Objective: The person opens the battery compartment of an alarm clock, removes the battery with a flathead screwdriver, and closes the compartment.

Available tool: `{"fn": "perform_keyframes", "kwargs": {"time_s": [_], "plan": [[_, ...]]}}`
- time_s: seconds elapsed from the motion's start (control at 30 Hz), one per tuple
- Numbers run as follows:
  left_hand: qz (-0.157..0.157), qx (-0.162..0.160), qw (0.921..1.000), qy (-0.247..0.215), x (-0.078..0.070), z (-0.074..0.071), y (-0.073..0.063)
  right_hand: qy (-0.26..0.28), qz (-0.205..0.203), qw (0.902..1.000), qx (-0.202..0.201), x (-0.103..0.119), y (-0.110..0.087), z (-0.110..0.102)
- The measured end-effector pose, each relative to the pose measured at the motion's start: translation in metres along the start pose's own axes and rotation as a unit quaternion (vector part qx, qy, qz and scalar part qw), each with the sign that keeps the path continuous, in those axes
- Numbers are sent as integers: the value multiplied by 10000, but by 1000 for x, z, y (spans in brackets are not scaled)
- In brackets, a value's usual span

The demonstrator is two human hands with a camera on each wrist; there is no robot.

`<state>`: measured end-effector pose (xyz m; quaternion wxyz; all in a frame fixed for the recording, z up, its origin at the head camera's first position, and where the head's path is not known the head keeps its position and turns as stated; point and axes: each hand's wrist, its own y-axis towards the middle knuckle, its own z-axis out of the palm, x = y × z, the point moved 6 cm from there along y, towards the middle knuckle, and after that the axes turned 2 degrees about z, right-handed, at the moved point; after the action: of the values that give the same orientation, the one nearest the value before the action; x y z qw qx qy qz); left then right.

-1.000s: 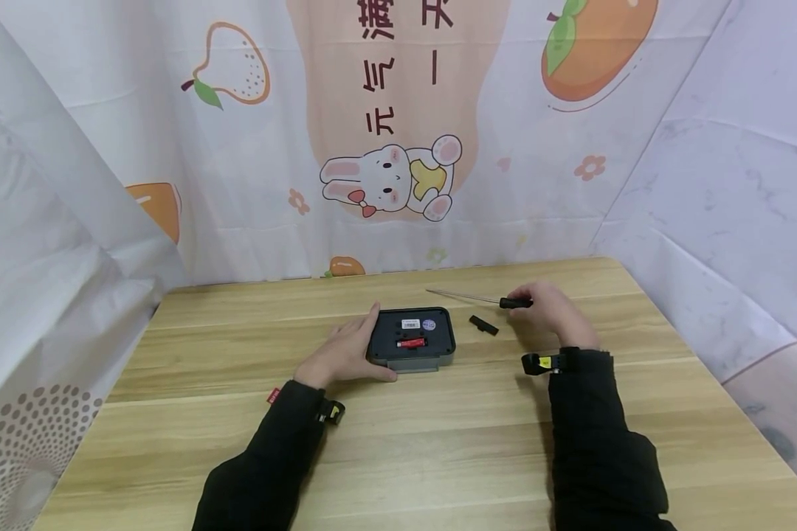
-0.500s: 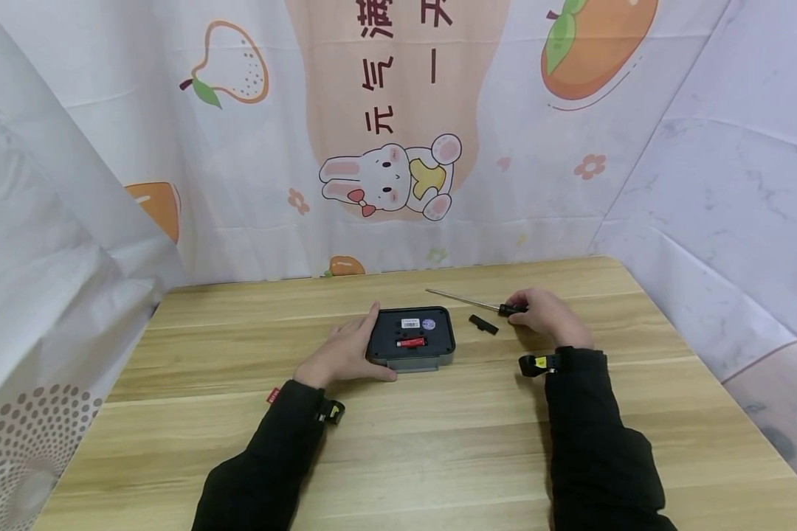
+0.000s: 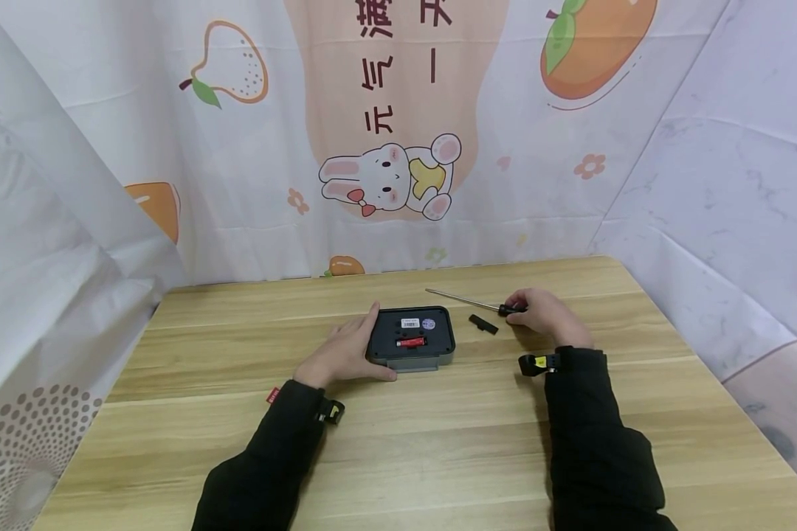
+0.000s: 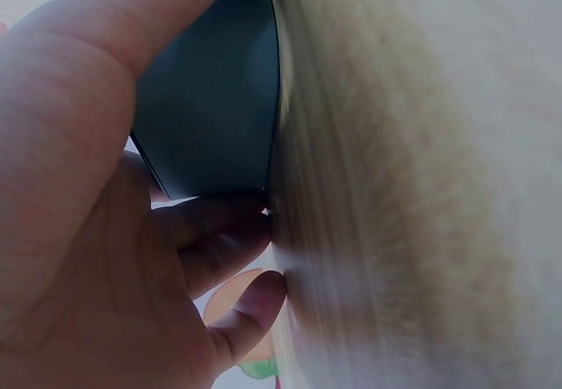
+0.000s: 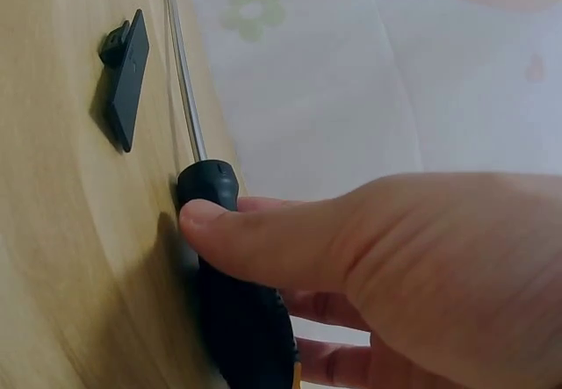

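My left hand (image 3: 345, 356) grips the left end of a dark, box-shaped device (image 3: 388, 332), thumb along the near side and fingers at the far side. The device lies back side up, a red battery (image 3: 412, 342) in its open compartment. In the left wrist view its smooth dark end (image 4: 219, 99) sits against the palm side. Between thumb and fingers, my right hand (image 3: 550, 318) holds the black handle of a screwdriver (image 3: 468, 300). The shaft points left, beyond the device. A small black battery cover (image 3: 483, 324) lies between device and right hand; its clip shows in the right wrist view.
The wooden table (image 3: 438, 450) ends at a printed curtain (image 3: 252, 184) just behind the screwdriver's tip. White cloth (image 3: 46, 221) hangs on the left and a marbled sheet (image 3: 724, 243) on the right. Both black-sleeved forearms reach in from the near edge.
My right hand and the screwdriver's handle have come slightly nearer, so the shaft slants more; between the last two frames they hardly move. The left hand and the device stay in place.
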<state>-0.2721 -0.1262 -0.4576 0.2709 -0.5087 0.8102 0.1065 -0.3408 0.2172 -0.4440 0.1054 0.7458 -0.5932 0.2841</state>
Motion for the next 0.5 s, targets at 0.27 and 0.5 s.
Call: {"fn": "perform_keyframes", "kwargs": {"time_s": [0.27, 0.5], "plan": [[17, -26, 10000, -3, -2, -2, -1, 14, 2, 9999, -147, 10, 1, -1], [54, -36, 10000, -29, -3, -2, -2, 82, -181, 9984, -527, 21, 7, -4]]}}
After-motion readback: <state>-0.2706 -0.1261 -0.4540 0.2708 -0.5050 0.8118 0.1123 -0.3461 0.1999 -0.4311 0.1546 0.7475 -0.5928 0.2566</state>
